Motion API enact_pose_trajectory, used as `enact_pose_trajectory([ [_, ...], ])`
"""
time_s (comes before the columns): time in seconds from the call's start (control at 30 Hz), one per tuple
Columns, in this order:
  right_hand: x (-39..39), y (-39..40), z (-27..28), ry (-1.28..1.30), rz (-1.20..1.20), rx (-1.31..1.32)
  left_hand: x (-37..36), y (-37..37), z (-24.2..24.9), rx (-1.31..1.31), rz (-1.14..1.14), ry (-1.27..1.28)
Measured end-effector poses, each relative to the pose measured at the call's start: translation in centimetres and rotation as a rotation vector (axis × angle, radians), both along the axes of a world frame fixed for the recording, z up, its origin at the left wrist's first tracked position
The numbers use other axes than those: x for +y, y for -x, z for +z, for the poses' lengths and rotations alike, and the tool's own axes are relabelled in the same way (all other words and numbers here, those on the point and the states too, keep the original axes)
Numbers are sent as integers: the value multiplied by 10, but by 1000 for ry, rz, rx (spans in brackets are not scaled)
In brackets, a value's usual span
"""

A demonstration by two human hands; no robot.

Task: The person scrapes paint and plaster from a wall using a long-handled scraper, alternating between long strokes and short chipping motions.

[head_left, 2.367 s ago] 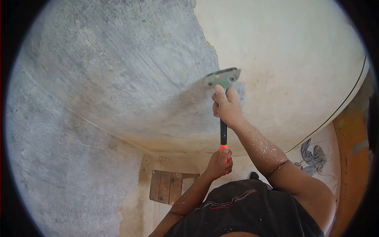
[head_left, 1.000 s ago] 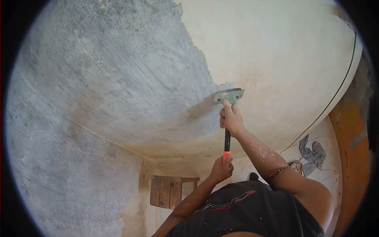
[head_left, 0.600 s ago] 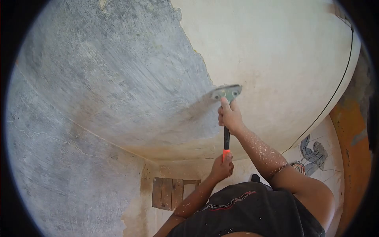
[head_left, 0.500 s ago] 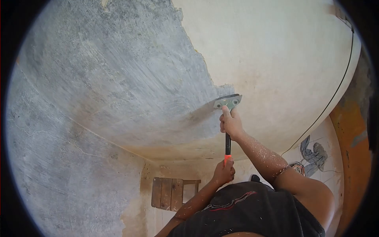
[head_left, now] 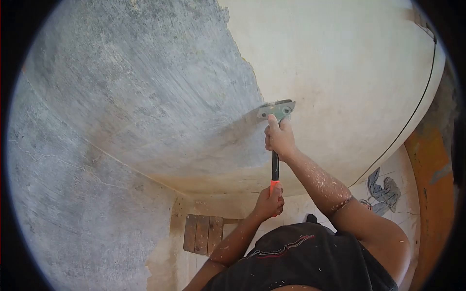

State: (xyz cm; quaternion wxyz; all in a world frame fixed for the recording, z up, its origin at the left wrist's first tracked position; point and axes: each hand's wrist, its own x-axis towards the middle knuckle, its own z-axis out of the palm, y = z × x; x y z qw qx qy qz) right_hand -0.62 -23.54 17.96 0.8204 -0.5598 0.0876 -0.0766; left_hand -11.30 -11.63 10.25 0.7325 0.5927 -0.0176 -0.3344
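Note:
A long-handled wall scraper (head_left: pixel 275 110) has its wide blade against the wall, at the ragged border between bare grey plaster (head_left: pixel 184 92) and cream paint (head_left: pixel 340 82). My right hand (head_left: pixel 281 137) is closed around the upper shaft just below the scraper's head, the thumb lying up on the head. Lower down, my left hand (head_left: pixel 270 202) wraps round the orange grip at the handle's end. Both forearms carry pale flecks. The blade's edge is partly lost against the wall.
A wooden stool (head_left: pixel 204 234) stands by the wall's foot at lower left. A black cable (head_left: pixel 405 127) runs down the painted wall on the right. Crumpled grey cloth (head_left: pixel 386 190) lies on the tiled floor (head_left: pixel 399 169). An orange surface (head_left: pixel 429 194) borders the right side.
Both hands and the scraper have moved up the wall and slightly left. The small painted patch left of the blade now shows as grey. Both hands keep their hold.

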Motion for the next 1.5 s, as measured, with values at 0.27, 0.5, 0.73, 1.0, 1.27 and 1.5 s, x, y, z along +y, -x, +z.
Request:
enact_pose_trajectory([
  [0.27,2,3,-19,9,-29,63,-6,6,-26,66,70,4],
  [0.5,4,-3,-6,24,-51,-38,-2,-1,-19,-35,64,1],
  [0.73,6,-4,2,113,-28,-47,-3,-7,-7,49,84,12],
  [1.0,1,8,-12,-28,18,45,-6,7,-20,70,105,-60],
  [1.27,3,7,-6,-129,-30,-32,-1,6,-15,44,63,-36],
  [1.5,4,-4,6,-116,-26,-29,0,-6,-4,-42,54,-78],
])
